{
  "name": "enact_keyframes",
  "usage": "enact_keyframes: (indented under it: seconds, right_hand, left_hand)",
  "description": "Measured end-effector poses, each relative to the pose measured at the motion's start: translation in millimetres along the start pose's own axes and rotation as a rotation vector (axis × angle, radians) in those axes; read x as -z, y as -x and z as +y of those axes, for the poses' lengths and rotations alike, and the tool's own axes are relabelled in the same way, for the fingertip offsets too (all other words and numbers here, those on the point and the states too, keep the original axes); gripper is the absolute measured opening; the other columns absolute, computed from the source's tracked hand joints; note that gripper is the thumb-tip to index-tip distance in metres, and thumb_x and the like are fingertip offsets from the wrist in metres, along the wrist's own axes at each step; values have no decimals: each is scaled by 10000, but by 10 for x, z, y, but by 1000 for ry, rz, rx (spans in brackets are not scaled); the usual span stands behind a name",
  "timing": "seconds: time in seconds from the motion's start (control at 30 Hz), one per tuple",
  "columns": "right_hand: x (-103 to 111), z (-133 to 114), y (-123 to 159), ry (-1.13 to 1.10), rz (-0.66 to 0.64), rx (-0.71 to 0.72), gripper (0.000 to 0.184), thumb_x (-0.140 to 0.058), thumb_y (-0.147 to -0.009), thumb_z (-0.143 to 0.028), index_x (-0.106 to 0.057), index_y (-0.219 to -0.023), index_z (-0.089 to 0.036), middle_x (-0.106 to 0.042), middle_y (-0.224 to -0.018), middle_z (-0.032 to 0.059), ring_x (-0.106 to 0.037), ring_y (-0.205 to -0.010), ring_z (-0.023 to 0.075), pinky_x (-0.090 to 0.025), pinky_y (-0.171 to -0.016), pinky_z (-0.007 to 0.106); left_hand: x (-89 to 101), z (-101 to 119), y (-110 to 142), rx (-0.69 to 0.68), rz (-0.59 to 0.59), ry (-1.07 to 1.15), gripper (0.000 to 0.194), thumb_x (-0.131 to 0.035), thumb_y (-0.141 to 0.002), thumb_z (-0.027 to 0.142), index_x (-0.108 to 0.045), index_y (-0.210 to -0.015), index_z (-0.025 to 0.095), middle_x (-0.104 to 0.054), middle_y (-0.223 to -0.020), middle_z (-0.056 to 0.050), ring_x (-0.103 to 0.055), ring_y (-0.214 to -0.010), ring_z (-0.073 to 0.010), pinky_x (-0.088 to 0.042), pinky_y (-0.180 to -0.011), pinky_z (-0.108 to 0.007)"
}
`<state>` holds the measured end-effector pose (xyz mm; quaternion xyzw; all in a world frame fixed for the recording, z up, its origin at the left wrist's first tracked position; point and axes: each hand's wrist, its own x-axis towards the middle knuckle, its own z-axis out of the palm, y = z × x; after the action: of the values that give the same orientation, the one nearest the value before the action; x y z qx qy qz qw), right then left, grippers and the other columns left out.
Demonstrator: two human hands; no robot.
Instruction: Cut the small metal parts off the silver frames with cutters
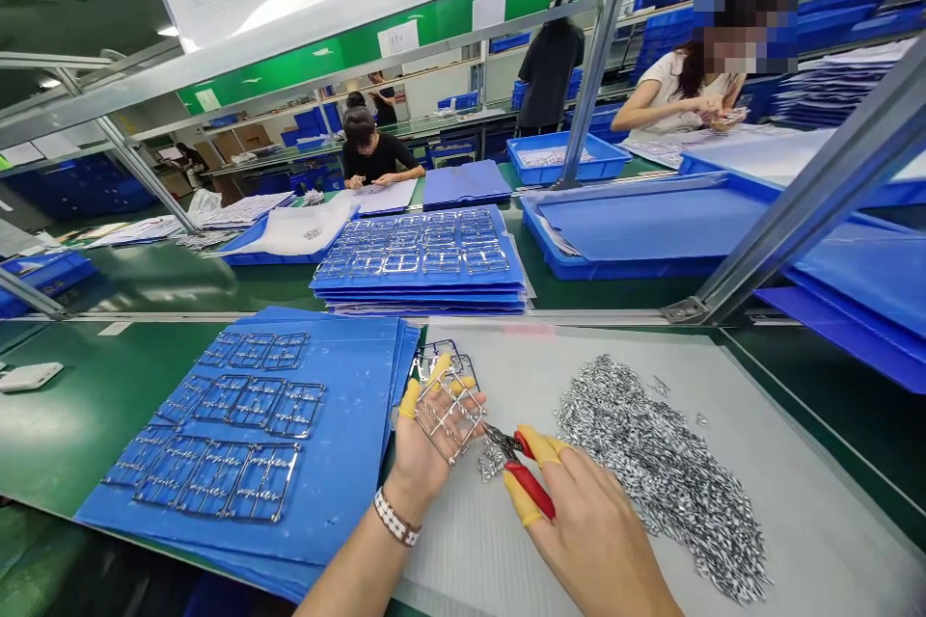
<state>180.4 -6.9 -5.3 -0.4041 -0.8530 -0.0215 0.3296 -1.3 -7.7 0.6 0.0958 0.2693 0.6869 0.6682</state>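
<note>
A square, shiny metal frame (449, 416) with small pieces on its bars rests across the palm and fingers of my left hand (426, 443). Yellow covers sit on several fingertips of both hands. My right hand (589, 511) is wrapped round red-handled cutting pliers (531, 492), whose jaws reach the frame's right edge. Below the jaws lies a little heap of small metal pieces (491, 460). Behind my left fingers, partly hidden, more metal frames (441, 352) lie on the work surface. To the right spreads a large pile of small silvery pieces (651, 463) on a whitish sheet (521, 559).
At left, blue sheets (340, 463) carry rows of metal frames (224, 477). A stack of blue sheets (423, 297) with frames on top stands beyond. Metal posts (781, 174) and blue trays (637, 260) border the bench. Co-workers (372, 154) sit across from me.
</note>
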Motion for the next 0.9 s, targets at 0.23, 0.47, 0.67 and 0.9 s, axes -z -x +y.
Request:
enact_keyframes:
  seconds: [0.23,0.47,0.67,0.9]
  right_hand:
    - [-144,-172,-132,21,-149,49,295,-521,-816,-220,-582,-1101,-173,-648,-837,60,-593,-760,237,-435,-648,368]
    - [-142,-210,-217,92,-324,-17,277,-515,-829,-202,-586,-1096,-191,-661,-861,63,-602,-800,242,-407,-686,362]
    - [-91,-269,-300,141,-353,-42,182,-552,-798,-191,-598,-973,-212,-654,-823,52,-587,-775,231,-371,-667,346]
    - [-75,-273,-284,99,-372,-73,322,-598,-779,-186,-590,-1101,-179,-665,-869,61,-587,-814,239,-374,-697,359]
  left_hand:
    - [55,-240,40,-6,24,10,447,-512,-870,466,-619,-1185,167,-646,-1182,-143,-618,-1059,-310,-417,-966,-454]
    - [118,-315,22,12,16,39,504,-474,-885,522,-603,-1217,166,-680,-1122,-137,-641,-1014,-287,-401,-997,-453]
    - [115,-314,23,10,28,-23,526,-518,-866,511,-582,-1263,173,-668,-1166,-134,-640,-1021,-275,-403,-1006,-434]
    - [170,-332,15,-3,41,-85,550,-537,-847,524,-581,-1271,176,-649,-1204,-138,-602,-1101,-296,-404,-1007,-438]
